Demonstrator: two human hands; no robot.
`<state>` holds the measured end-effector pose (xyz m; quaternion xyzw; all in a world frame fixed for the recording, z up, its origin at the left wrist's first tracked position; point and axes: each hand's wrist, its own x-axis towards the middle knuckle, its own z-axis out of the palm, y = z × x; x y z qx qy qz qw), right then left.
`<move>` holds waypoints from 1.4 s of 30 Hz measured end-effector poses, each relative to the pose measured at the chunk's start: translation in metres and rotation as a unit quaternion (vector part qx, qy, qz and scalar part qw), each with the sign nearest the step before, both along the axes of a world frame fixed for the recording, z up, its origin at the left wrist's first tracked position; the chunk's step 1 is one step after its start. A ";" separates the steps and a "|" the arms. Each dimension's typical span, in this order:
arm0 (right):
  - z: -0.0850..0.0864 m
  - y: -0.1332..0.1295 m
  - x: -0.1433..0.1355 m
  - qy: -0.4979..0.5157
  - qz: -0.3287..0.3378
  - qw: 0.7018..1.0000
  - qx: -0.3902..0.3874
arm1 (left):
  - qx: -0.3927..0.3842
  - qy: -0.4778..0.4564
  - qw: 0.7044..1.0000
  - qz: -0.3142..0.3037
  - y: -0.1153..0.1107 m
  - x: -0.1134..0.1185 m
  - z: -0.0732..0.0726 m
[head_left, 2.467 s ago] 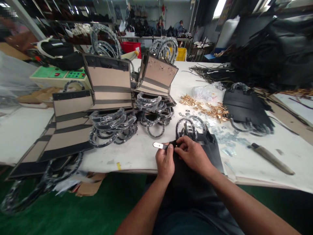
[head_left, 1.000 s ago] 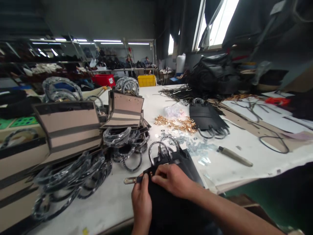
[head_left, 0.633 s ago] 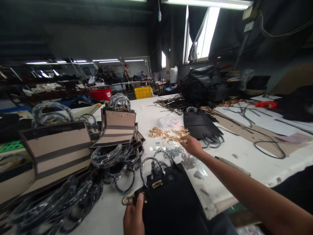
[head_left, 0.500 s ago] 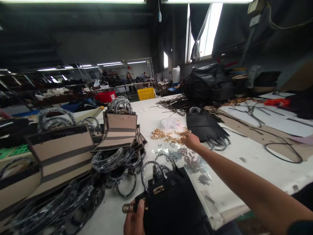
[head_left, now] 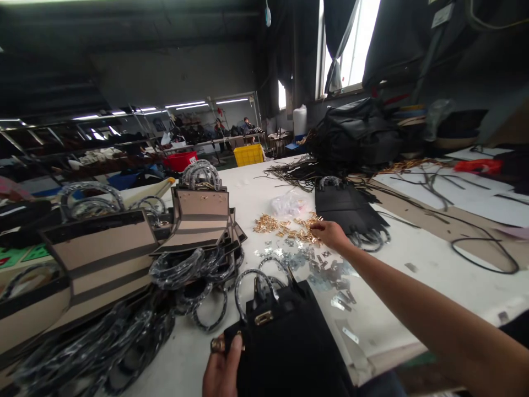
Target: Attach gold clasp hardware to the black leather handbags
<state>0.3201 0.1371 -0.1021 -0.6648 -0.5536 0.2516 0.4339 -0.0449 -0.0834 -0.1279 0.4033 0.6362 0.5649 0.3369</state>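
Note:
My left hand (head_left: 223, 366) grips the left edge of a black handbag (head_left: 291, 342), its thumb on a strap end with gold-coloured hardware. The bag lies tilted toward me, with a gold-coloured plate (head_left: 263, 318) on its front and a wrapped handle (head_left: 254, 281) standing up. Farther off, my right hand (head_left: 332, 234) reaches to the right side of a pile of small gold-coloured metal fittings (head_left: 266, 224). Its fingertips are pinched together among them; what they hold is too small to make out. Flat silver-coloured metal plates (head_left: 326, 264) lie scattered just below that hand.
Stacked unfinished bag bodies (head_left: 202, 212) with wrapped handles crowd the left side. A clear plastic bag (head_left: 291, 204) sits behind the fittings. Another black bag (head_left: 347, 207) lies beyond my right hand, near loose dark cords (head_left: 481, 240). A yellow crate (head_left: 248, 155) stands farther back.
My right hand has shifted slightly right at the gold-coloured fittings, its fingertips now more visible. The left hand and handbag have moved a little left in view.

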 end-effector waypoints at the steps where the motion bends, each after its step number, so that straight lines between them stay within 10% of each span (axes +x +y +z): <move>1: 0.001 -0.009 0.001 0.035 0.000 0.999 0.003 | -0.009 -0.012 1.000 -0.005 0.001 0.000 0.002; 7: 0.008 -0.064 -0.005 0.213 0.003 0.977 0.017 | 0.044 0.173 0.984 -0.018 -0.006 -0.021 0.026; 13: 0.018 -0.145 -0.046 0.305 0.041 0.951 0.002 | 0.276 0.429 0.845 -0.158 -0.004 -0.010 0.080; 22: -0.004 -0.234 -0.126 0.272 0.078 0.959 -0.002 | 0.198 0.549 0.702 -0.407 0.069 0.055 0.099; 38: -0.028 -0.235 -0.145 0.067 0.025 0.992 0.103 | 0.101 0.669 0.610 -0.413 0.052 0.049 0.103; 42: -0.033 -0.239 -0.146 -0.001 0.072 0.977 0.202 | 0.011 0.599 0.669 -0.440 0.063 0.054 0.111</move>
